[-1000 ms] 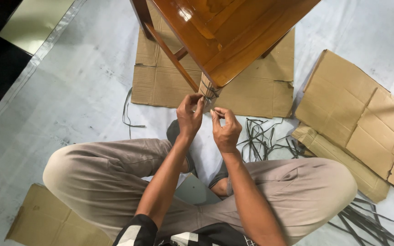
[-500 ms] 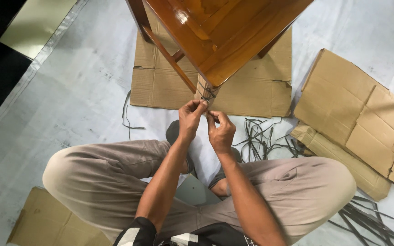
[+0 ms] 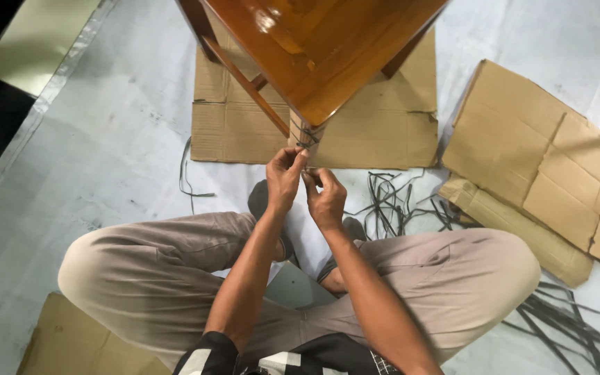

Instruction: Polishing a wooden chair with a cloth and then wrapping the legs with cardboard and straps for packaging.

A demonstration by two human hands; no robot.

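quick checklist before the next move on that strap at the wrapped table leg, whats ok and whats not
1. Both hands on the work: left hand and right hand meet just below the wrapped leg - ok.
2. Grip on the dark strap: fingertips pinch together, but the strap between them is too thin to make out - cannot tell.
3. Cardboard wrap on the leg: in place, strap crossing it - ok.
4. Strap tightness or knot: too small to judge - cannot tell.
5. Table standing on the flat cardboard sheet: only part of its legs show - cannot tell.
6. Spare straps within reach by the right knee, though tangled - ok.
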